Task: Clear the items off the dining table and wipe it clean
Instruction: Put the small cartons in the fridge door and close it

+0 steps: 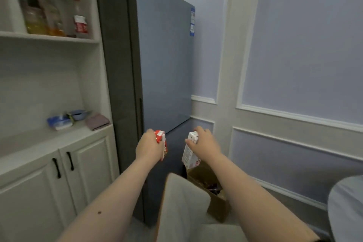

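I see both arms stretched forward toward the fridge (pixel 165 55). My left hand (pixel 148 146) has its fingers curled round a red carton (pixel 161 143), held by its top; most of that carton is hidden behind the hand. My right hand (pixel 204 143) grips a white carton (pixel 189 151) from above, thumb on its near face, and the carton tilts slightly. Print on both cartons is too blurred to read.

Directly below the white carton stands an open cardboard box (pixel 216 200) on the floor, against the lower part of the fridge. It holds dark items (I cannot tell what they are); its near side is cut off by my right forearm and a pale chair back (pixel 182 202).

On the upper shelf (pixel 49 36) at left stand three bottles (pixel 49 19), blurred. On the counter (pixel 39 143), near its back right corner, lie a blue packet (pixel 59 122), a blue dish (pixel 78 114) and a folded pink cloth (pixel 97 122). At the lower right edge of the view a pale rounded surface is cut off.
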`<state>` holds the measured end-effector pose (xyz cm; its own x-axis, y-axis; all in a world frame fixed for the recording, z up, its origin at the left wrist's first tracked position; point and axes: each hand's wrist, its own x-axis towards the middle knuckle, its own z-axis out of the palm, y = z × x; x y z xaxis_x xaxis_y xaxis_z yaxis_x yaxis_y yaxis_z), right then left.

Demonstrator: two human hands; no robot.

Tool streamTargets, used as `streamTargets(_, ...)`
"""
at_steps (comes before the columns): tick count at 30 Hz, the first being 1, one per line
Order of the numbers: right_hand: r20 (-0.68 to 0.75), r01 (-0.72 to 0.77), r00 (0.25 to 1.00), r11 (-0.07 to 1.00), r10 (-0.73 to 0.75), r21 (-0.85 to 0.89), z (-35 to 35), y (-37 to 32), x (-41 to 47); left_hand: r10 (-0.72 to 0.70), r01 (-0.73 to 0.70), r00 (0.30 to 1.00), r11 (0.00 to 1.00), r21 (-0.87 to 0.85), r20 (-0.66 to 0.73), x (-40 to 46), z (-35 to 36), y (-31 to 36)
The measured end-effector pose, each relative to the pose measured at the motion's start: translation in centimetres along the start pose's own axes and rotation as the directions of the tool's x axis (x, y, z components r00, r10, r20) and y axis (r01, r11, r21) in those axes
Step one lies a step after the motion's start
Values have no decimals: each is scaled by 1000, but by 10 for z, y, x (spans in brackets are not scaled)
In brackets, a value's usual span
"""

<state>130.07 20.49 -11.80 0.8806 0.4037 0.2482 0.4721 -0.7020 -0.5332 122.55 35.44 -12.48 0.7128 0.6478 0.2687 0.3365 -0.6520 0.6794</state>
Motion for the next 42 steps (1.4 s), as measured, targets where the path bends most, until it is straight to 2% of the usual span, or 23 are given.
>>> streamTargets(8, 38, 75, 997, 997, -74, -4, 96, -125, 28, -38, 39, 999, 999, 31, -28, 66, -91, -116)
streamTargets(13, 15, 73, 997, 997, -73, -20, 124, -161, 71, -31, 31, 999, 999, 10, -16, 114, -100, -147)
streamTargets(22, -41, 64, 997, 998, -65, -15, 198, -177, 182, 19, -20, 999, 1000, 18, 25, 239, -67, -184)
streamTargets(31, 29, 26, 999, 993, -23, -111, 259, -180, 292, 17, -16, 998, 1000, -4, 64, 353, -15, -202)
streamTargets(37, 15, 73, 997, 977, -71, -203, 278, -176, 335, 69, -65, 994, 996, -55, 80, 401, 7, -207)
streamTargets(39, -35, 32, 999, 981, -39, -194, 283, -178, 346, 89, -83, 992, 994, -70, 88, 413, 11, -210)
streamTargets(42, -167, -173, 975, 975, 150, -137, 286, -183, 360, 114, -104, 988, 991, -89, 106, 429, 16, -213)
